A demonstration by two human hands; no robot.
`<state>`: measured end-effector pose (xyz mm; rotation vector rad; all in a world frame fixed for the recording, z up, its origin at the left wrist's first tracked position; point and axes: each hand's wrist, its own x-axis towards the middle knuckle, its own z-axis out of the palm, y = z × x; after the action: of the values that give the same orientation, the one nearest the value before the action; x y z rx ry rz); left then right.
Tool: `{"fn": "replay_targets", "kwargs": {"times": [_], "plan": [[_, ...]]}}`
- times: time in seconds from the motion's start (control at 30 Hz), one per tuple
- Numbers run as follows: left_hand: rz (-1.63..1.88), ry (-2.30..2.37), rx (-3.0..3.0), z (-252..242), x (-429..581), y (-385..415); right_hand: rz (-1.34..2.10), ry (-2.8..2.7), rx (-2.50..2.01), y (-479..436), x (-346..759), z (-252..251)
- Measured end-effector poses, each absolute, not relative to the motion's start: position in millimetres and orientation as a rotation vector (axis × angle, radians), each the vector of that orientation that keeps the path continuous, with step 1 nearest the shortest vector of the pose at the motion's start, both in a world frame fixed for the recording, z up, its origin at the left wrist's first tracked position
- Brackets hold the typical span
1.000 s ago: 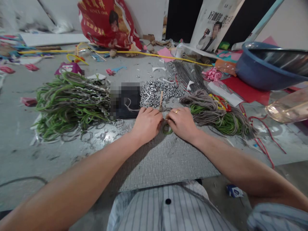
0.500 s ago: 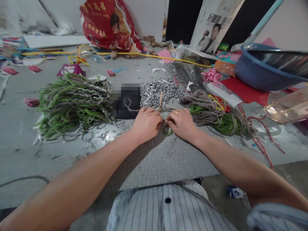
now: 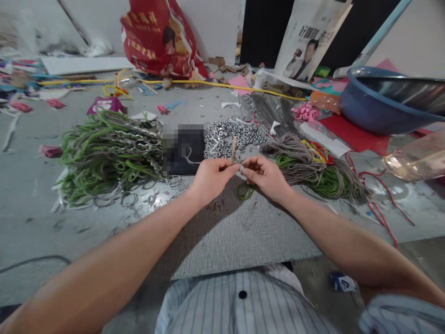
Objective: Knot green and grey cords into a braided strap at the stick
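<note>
The left hand point(image 3: 215, 180) has thumb and forefinger pinched, apparently on the grey cord point(image 3: 193, 161); the right hand point(image 3: 267, 177) faces it, fingers curled, and whether it grips anything I cannot tell. The cord trails left over the black pad point(image 3: 191, 138). A green loop point(image 3: 239, 193) lies just below the right hand on the worktop point(image 3: 243, 241). The cord looks light, soft and limp, not fragile; pinching near its end should suit. Metal pieces point(image 3: 232, 131) lie beyond.
</note>
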<state>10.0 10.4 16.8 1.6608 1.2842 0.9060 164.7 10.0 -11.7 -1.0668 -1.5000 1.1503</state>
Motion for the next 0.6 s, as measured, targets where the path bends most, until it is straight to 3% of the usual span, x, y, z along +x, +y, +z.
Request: {"fn": "replay_targets", "kwargs": {"times": [0.6], "plan": [[0.85,1.074,1.445,6.3,13.3,9.0,1.742,-1.108,-0.82,7.0,169.3,0.1]]}}
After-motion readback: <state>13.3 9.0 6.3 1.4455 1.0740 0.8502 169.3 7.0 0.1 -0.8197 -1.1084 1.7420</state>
